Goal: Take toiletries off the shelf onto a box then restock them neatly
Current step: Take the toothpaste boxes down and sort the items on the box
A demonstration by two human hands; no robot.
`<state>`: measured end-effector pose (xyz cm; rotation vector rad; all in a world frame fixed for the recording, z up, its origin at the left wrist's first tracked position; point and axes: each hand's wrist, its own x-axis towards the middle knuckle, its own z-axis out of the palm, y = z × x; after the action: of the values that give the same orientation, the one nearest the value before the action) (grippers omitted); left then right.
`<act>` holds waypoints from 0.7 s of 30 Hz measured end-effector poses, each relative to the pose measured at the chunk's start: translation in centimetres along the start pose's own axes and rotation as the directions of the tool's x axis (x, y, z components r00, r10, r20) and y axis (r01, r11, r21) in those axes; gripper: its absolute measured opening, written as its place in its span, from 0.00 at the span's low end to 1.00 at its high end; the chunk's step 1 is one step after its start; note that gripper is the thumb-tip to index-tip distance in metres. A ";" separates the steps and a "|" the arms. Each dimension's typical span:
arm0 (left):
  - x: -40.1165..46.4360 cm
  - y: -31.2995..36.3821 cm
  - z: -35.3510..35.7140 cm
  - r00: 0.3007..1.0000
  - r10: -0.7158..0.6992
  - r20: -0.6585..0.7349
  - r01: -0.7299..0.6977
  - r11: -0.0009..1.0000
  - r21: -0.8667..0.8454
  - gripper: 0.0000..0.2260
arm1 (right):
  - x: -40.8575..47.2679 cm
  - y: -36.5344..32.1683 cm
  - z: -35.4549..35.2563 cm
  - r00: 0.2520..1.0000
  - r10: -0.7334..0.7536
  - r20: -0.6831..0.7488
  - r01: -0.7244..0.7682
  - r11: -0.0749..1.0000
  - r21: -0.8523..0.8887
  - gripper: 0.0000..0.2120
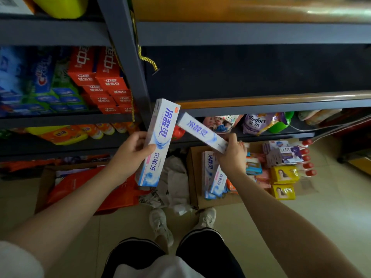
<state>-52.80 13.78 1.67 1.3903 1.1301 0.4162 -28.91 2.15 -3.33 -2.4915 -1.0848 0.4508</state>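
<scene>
Right across the upper right of the frame runs the bare shelf point(261, 101), dark and waiting, so by my reckoning the restocking half is under way. Below it, at centre right on the floor, sits the flattened cardboard box point(192, 177), loaded with soap packs point(284, 174) and a couple more toothpaste cartons point(212, 173).

Now the hands. The left hand point(130, 152) grips one toothpaste box point(158, 143) near its middle, thumb across the printed face, carton standing nearly upright at centre frame. The right hand point(232, 155) holds a second toothpaste box point(201, 133) by its lower end, the carton slanting up and left so its far end all but meets the first one.

To do this well, I'd say: turn both cartons label-forward, same way up, and slide them in side by side from the shelf's left end, edges flush. Both forearms reach forward and up from the lower corners, wrists cocked towards the shelf.
</scene>
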 end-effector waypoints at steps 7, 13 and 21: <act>0.6 -1.3 2.3 0.995 -0.024 0.098 0.020 0.999 0.043 0.11 | -3.1 5.7 -0.7 0.987 -0.101 -0.129 0.070 0.972 -0.223 0.21; 1.3 -2.2 4.0 0.982 -0.032 0.185 0.016 0.996 0.087 0.13 | -5.0 7.5 0.3 0.842 0.398 0.364 -0.528 0.469 0.708 0.11; 2.0 -5.0 6.6 0.967 -0.100 0.233 0.068 0.988 0.142 0.13 | -4.3 10.8 5.8 0.780 0.393 0.488 -0.624 0.549 0.556 0.17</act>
<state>-48.39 10.73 -4.90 1.4593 1.0272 0.1084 -27.47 -6.58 -12.86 -1.9957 -0.1116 1.2126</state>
